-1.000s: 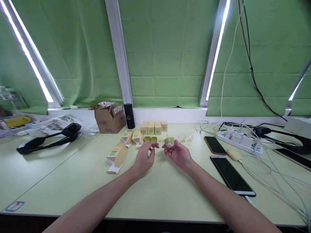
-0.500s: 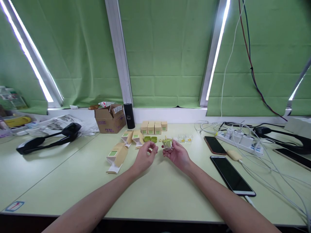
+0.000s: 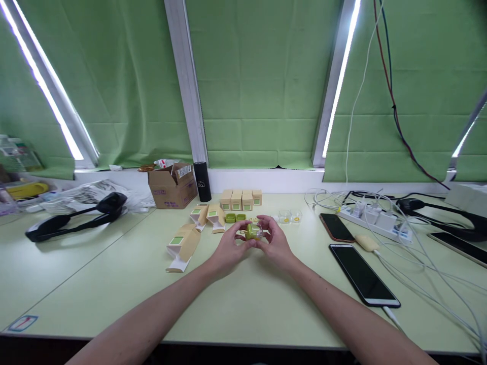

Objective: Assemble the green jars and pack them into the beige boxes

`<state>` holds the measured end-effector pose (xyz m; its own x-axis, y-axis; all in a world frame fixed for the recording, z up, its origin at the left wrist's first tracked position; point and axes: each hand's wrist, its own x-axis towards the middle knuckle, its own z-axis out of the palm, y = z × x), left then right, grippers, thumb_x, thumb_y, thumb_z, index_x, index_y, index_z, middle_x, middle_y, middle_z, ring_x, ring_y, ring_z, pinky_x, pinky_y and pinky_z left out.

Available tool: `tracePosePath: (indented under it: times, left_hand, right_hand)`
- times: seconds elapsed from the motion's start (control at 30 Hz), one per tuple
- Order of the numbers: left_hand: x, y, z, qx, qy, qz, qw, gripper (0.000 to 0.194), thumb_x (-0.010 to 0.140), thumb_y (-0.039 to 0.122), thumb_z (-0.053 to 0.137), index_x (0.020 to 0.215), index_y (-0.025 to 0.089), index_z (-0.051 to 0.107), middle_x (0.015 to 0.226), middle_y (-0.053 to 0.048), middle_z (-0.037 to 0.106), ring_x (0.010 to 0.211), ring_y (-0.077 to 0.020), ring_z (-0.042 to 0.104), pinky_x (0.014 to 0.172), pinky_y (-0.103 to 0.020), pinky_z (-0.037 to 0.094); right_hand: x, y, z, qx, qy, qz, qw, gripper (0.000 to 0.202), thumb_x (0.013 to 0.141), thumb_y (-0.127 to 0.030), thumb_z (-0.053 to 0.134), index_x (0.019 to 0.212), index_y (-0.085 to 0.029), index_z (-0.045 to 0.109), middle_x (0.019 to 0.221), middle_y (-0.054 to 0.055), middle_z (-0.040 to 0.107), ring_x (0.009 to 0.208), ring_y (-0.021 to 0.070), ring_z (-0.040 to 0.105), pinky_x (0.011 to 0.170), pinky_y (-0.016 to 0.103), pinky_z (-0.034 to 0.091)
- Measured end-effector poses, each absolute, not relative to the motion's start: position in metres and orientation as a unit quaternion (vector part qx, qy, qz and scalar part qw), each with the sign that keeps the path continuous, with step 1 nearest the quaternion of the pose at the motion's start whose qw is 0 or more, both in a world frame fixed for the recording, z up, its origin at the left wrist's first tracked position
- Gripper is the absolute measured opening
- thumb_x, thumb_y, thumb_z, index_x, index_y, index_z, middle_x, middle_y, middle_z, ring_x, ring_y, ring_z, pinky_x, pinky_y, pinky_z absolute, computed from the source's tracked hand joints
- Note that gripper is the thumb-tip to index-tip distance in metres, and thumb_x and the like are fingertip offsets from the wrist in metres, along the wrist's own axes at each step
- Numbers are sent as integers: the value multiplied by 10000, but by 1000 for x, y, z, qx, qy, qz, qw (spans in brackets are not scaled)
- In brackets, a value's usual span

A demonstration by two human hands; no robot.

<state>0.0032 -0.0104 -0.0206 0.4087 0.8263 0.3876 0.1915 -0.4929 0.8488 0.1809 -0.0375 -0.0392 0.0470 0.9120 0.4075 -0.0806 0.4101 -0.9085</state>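
Observation:
Between both hands, above the table's middle, is a small green and clear container (image 3: 253, 232), tipped on its side. My left hand (image 3: 231, 248) has its fingers closed on the green end. At the clear end, my right hand (image 3: 277, 242) grips with thumb and fingers. Just behind the hands sit two small green square trays (image 3: 235, 218) and some tiny yellowish pieces. Two clear cups (image 3: 290, 217) with yellow bits inside stand to the right of these. Opened cardboard packets (image 3: 185, 242) lie left of my left hand, and several small closed boxes (image 3: 241, 199) stand in a row behind.
Two phones (image 3: 363, 274) lie on the right, near a power strip (image 3: 375, 222) with tangled white cables. At the back left are a cardboard box (image 3: 173, 188) and a black cylinder (image 3: 202, 181). A black strap-like device (image 3: 76, 219) lies far left.
My left hand has moved right and now grips the container too. The container has turned from upright onto its side and shifted slightly left.

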Motion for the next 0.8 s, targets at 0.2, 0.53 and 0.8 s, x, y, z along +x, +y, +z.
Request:
tracePosePath:
  times: [0.2, 0.53, 0.8]
  left_hand:
    - [2, -8, -22, 746, 305, 456, 378, 455, 804, 147, 729, 1240, 237, 636, 1331, -95, 646, 1217, -249, 640, 1054, -432, 539]
    - [-2, -11, -25, 818, 314, 425, 229, 545, 787, 77, 678, 1295, 270, 634, 1344, -93, 638, 1251, -273, 597, 1075, -485, 507]
    - [-1, -5, -32, 827, 366, 385, 182, 451, 793, 234, 780, 1228, 241, 663, 1201, -84, 717, 1110, -292, 662, 998, -473, 533]
  right_hand:
    - [182, -37, -42, -367, -574, 377, 627, 704, 665, -110, 667, 1328, -307, 541, 1198, 53, 551, 1165, 235, 579, 963, 405, 543]
    - [196, -21, -55, -443, -539, 308, 647, 533, 701, -151, 566, 1218, -278, 589, 1097, 57, 582, 1081, 238, 573, 857, 409, 571]
    - [198, -21, -55, -483, -531, 292, 632, 523, 694, -161, 566, 1204, -272, 599, 1062, 53, 605, 1057, 251, 575, 804, 396, 529]
